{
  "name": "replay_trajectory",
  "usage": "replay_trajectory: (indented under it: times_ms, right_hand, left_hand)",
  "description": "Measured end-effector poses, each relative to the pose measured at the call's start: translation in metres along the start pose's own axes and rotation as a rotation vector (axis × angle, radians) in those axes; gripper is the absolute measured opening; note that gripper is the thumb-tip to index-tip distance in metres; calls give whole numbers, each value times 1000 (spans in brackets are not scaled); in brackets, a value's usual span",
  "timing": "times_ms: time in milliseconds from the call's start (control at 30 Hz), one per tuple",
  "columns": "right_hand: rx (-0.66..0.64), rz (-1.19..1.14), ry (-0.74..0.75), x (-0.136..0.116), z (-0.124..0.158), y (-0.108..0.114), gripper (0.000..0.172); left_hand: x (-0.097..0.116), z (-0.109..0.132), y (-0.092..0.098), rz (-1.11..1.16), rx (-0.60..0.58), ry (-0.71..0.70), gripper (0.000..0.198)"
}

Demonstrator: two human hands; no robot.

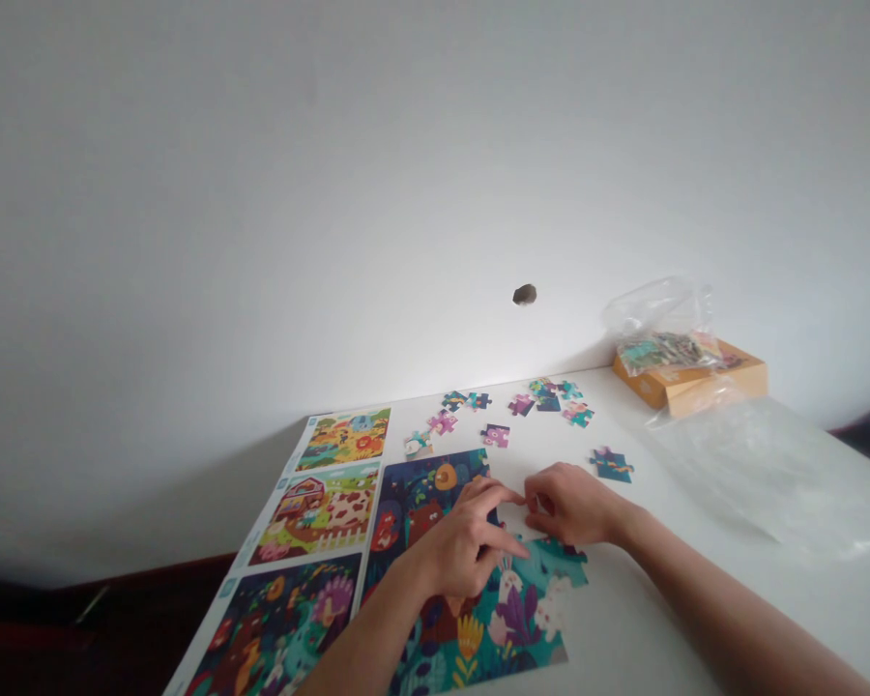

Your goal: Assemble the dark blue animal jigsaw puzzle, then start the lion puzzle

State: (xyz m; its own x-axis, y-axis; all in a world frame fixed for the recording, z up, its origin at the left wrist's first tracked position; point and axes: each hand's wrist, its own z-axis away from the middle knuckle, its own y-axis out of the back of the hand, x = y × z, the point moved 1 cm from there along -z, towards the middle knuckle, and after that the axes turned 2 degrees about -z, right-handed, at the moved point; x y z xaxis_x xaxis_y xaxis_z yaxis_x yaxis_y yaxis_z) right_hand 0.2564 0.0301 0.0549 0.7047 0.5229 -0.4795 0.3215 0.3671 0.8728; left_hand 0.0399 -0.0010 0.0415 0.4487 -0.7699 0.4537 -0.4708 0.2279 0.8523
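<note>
An orange cardboard box (698, 385) at the table's (659, 619) far right holds a clear bag of puzzle pieces (659, 340). The partly built jigsaw (427, 488) lies under both hands. The left hand (460, 551) presses on it with fingers extended. The right hand (574, 505) is curled at the jigsaw's upper right edge, fingertips meeting the left's; I cannot tell whether it holds a piece. Loose pieces (547, 394) lie beyond, a picture sheet (319, 503) is on the left, and bare tabletop lies to the right.

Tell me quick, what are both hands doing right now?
Left hand: fingers resting on the jigsaw puzzle; open or pinching cannot be told.
Right hand: curled at the puzzle's edge; whether it holds anything cannot be told.
</note>
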Motion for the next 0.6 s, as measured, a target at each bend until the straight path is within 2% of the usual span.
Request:
replay_trajectory:
  times_ms: [67,100,200,267,333,467,600]
  right_hand:
    - [32,-20,-14,2,-2,-1,10]
    - [45,-25,-19,3,-3,-1,10]
    - [63,-29,-19,5,-4,-1,10]
    - [64,-27,-16,5,-4,-2,10]
    - [60,-19,-19,5,-4,-2,9]
    - [59,-10,-23,5,-5,-2,9]
    - [53,-14,-37,4,-5,-2,10]
  left_hand:
    - [-7,1,0,-56,114,84,32]
    - [-13,2,2,-116,192,170,31]
    - [-32,8,8,-390,443,589,31]
    - [-46,14,12,-561,492,818,34]
    - [-57,21,14,-644,464,965,39]
    - [-70,28,14,-629,386,1023,37]
    - [-72,28,15,-588,431,1011,30]
